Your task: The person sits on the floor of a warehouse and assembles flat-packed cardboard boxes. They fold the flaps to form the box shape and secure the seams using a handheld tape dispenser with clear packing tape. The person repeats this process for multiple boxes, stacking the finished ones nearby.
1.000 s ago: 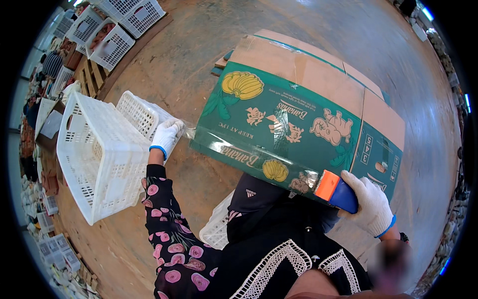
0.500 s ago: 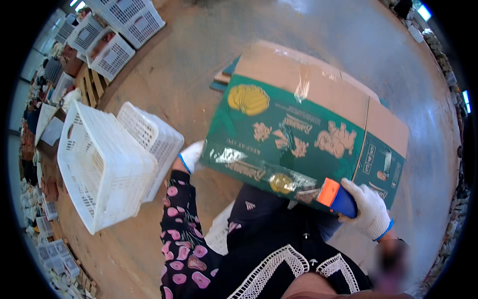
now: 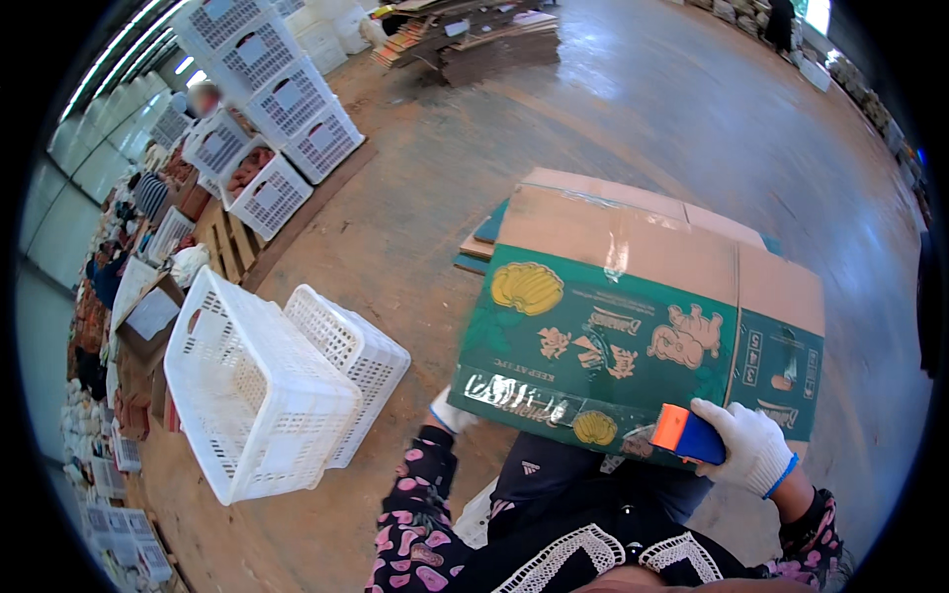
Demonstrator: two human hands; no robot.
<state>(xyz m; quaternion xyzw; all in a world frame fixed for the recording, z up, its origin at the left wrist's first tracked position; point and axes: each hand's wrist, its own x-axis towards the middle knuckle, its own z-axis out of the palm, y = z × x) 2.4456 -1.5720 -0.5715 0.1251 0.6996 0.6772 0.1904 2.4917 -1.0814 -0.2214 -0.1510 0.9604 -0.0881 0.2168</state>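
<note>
A green and brown cardboard box (image 3: 603, 326) lies tilted in front of my body, its long flaps folded outward at the far side. Clear tape runs along its near edge. My left hand (image 3: 453, 411), in a white glove, grips the box's near left corner, its fingers hidden under the cardboard. In my gloved right hand (image 3: 743, 442) is an orange and blue tape dispenser (image 3: 689, 435), pressed against the near right part of the box. My right fingers are wrapped round its blue end.
Two white plastic crates (image 3: 267, 395) stand on the floor at left, one tipped against the other. Beyond them rise stacked crates (image 3: 287, 94) beside a wooden pallet (image 3: 229, 247). Flattened cardboard (image 3: 499, 49) is piled at the far side. More flat cardboard (image 3: 482, 247) lies behind the box.
The view has tilted up, bringing the far cardboard pile into sight. The box, crates and both hands sit lower and further right in the picture. Both hands keep their holds.
</note>
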